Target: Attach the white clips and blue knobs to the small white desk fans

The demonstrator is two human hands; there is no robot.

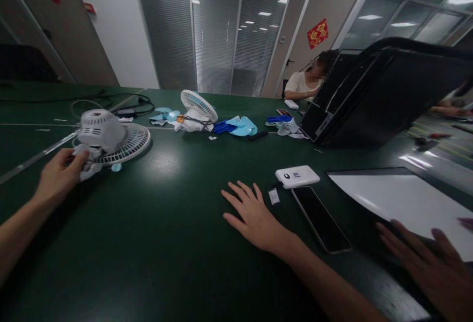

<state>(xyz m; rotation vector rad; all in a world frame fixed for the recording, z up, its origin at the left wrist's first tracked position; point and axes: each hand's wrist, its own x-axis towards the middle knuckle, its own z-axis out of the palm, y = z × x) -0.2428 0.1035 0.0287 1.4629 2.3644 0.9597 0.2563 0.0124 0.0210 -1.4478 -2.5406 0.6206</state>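
Observation:
At the left, my left hand [61,174] is closed in a pinch beside a white electric fan motor housing [101,129]. It grips a crumpled white piece [88,151], perhaps cloth or plastic; its kind is unclear. The fan's round grille [135,145] lies face down on the green table [166,248], and a light-blue bit [116,167] shows at its edge. My right hand [254,216] rests palm down with fingers spread, holding nothing. Just right of its fingertips are a small white labelled packet [274,196], a white power bank [297,176] and a dark-screened phone [321,219].
A co-worker's hand [424,258] reaches in at right by a white sheet [399,196]. Farther back stand a second fan [199,107], light-blue fan blades [243,126], gloves [284,124] and a large black case [377,95]. Another person [305,85] sits behind. Cables [138,102] lie back left.

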